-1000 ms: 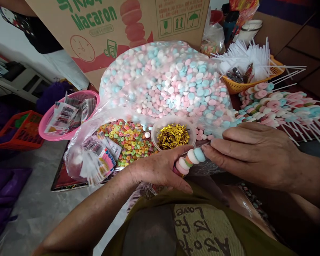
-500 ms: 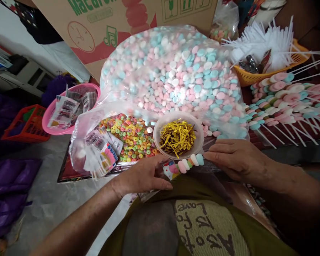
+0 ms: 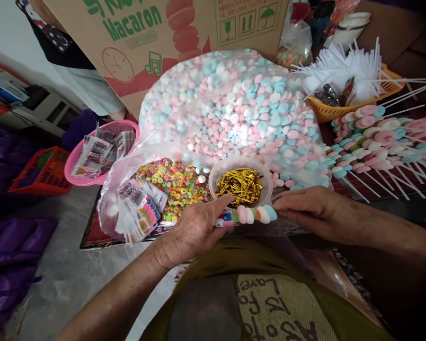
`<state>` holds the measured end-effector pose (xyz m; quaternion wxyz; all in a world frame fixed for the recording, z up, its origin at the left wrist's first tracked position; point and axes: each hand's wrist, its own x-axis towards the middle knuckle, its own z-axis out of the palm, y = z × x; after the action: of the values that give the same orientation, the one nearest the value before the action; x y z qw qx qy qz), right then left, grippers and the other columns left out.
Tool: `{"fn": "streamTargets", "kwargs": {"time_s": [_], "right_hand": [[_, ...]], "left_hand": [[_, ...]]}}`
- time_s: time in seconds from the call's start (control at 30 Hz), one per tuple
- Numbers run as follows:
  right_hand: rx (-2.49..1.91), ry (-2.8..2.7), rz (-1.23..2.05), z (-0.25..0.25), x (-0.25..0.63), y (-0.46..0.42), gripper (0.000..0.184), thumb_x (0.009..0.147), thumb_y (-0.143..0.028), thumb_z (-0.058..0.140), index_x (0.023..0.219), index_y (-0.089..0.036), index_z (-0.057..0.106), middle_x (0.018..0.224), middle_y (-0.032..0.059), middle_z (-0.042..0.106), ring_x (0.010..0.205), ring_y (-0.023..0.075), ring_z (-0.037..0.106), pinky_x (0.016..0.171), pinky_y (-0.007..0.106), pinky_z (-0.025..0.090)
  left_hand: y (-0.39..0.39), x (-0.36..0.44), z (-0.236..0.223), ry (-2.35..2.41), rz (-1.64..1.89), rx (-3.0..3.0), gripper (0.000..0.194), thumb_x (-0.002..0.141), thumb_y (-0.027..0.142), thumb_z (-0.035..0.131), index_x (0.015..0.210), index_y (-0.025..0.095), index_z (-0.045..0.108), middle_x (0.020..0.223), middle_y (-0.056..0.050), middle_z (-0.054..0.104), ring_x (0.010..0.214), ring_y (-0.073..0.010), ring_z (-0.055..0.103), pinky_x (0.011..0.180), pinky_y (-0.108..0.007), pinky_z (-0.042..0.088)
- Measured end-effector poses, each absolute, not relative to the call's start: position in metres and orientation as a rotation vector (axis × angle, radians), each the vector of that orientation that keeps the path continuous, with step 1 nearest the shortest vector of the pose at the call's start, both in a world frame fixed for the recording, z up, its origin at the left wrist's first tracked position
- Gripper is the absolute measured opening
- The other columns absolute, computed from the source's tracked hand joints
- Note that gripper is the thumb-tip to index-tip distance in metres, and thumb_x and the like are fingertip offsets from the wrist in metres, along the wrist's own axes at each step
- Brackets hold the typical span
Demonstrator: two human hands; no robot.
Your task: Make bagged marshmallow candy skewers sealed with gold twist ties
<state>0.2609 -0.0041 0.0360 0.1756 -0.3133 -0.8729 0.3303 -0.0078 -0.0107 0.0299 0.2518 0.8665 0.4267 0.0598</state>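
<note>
A marshmallow skewer (image 3: 250, 215) in pink, white and pale blue, with gummy rings between, lies level between my two hands. My left hand (image 3: 202, 225) is closed around its left end, where a clear, colourfully printed wrapper (image 3: 227, 219) covers part of the candy. At the blue end, the fingers of my right hand (image 3: 314, 213) are pinched together; the stick there is hidden. Just beyond the skewer stands a round plastic tub (image 3: 216, 166) of gold twist ties (image 3: 239, 184), my left thumb in front of its rim.
A big clear bag of marshmallows (image 3: 230, 109) fills the middle, with gummy rings (image 3: 177, 187) and printed wrappers (image 3: 138, 213) to its left. Finished skewers (image 3: 379, 142) and a yellow basket (image 3: 326, 111) of white sticks are at right. A pink basket (image 3: 74, 166) stands left. Another person's leg (image 3: 88, 90) shows behind.
My left thumb has moved up onto the skewer's wrapped end, and the left hand has closed more around it. The skewer has turned more level. The view has tipped up slightly.
</note>
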Motion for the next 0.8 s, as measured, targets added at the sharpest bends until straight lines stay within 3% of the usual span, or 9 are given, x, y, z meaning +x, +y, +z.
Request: {"fn": "streamTargets", "kwargs": {"time_s": [0.13,0.23,0.33,0.47,0.57,0.67,0.73,0.8], "right_hand": [[-0.879,-2.6,0.784,0.045,0.259,-0.007,0.023,0.09,-0.014,0.04,0.077,-0.016,0.059,0.073,0.0027,0.06,0.061,0.0115,0.055,0.054,0.022,0.037],[-0.86,-2.644,0.629,0.049,0.253,-0.01,0.022,0.087,-0.011,0.042,0.08,-0.016,0.062,0.072,0.0024,0.061,0.06,0.0117,0.055,0.052,0.022,0.037],[-0.88,-2.603,0.213,0.047,0.249,-0.011,0.023,0.085,-0.008,0.042,0.081,-0.015,0.063,0.069,0.0032,0.061,0.06,0.0141,0.055,0.054,0.025,0.037],[-0.785,-2.514,-0.211,0.037,0.253,-0.01,0.025,0.085,-0.007,0.041,0.083,-0.017,0.063,0.075,0.0058,0.065,0.065,0.0171,0.057,0.061,0.03,0.041],[-0.751,-2.539,-0.166,0.034,0.258,-0.009,0.021,0.087,-0.01,0.044,0.089,-0.017,0.063,0.079,0.0061,0.066,0.069,0.0163,0.058,0.064,0.03,0.043],[-0.744,-2.558,-0.142,0.033,0.258,-0.009,0.02,0.088,-0.01,0.044,0.089,-0.016,0.063,0.079,0.0061,0.067,0.068,0.0155,0.057,0.063,0.029,0.042],[-0.737,-2.585,-0.16,0.033,0.257,-0.008,0.023,0.087,-0.007,0.041,0.088,-0.016,0.062,0.078,0.006,0.067,0.067,0.0161,0.056,0.062,0.03,0.041],[-0.702,-2.617,-0.164,0.034,0.255,-0.006,0.026,0.086,-0.005,0.039,0.09,-0.016,0.062,0.078,0.0054,0.067,0.067,0.017,0.056,0.062,0.031,0.04]], "left_hand": [[-0.009,-0.003,0.026,1.135,0.111,2.518,0.064,0.086,0.022,0.047,0.144,0.015,0.019,0.111,-0.013,0.066,0.099,-0.0262,0.063,0.084,-0.04,0.049],[-0.007,0.005,0.028,1.168,0.047,2.488,0.07,0.085,0.025,0.05,0.146,0.014,0.016,0.104,-0.013,0.068,0.096,-0.0283,0.062,0.084,-0.043,0.047],[-0.002,0.007,0.036,1.199,0.144,2.226,0.086,0.079,0.035,0.064,0.148,0.019,0.014,0.101,-0.01,0.067,0.095,-0.0274,0.062,0.086,-0.043,0.045],[0.013,-0.01,0.043,0.935,0.208,1.485,0.113,0.059,0.038,0.082,0.148,0.023,0.014,0.108,-0.008,0.066,0.102,-0.023,0.061,0.092,-0.037,0.044],[0.022,-0.024,0.04,0.757,0.127,1.142,0.099,0.053,0.032,0.086,0.138,0.022,0.037,0.116,-0.008,0.062,0.111,-0.0215,0.056,0.096,-0.035,0.041],[0.02,-0.023,0.031,0.726,-0.04,1.041,0.054,0.057,0.029,0.084,0.105,0.018,0.061,0.089,-0.002,0.066,0.082,-0.0148,0.061,0.077,-0.028,0.049],[0.016,-0.016,0.026,0.763,-0.117,1.025,0.034,0.06,0.03,0.082,0.083,0.016,0.061,0.069,0.003,0.059,0.062,-0.0104,0.054,0.063,-0.025,0.047],[0.012,-0.009,0.026,0.782,-0.076,1.088,0.029,0.062,0.029,0.079,0.079,0.016,0.06,0.068,0.005,0.057,0.062,-0.0105,0.054,0.064,-0.025,0.047]]}}
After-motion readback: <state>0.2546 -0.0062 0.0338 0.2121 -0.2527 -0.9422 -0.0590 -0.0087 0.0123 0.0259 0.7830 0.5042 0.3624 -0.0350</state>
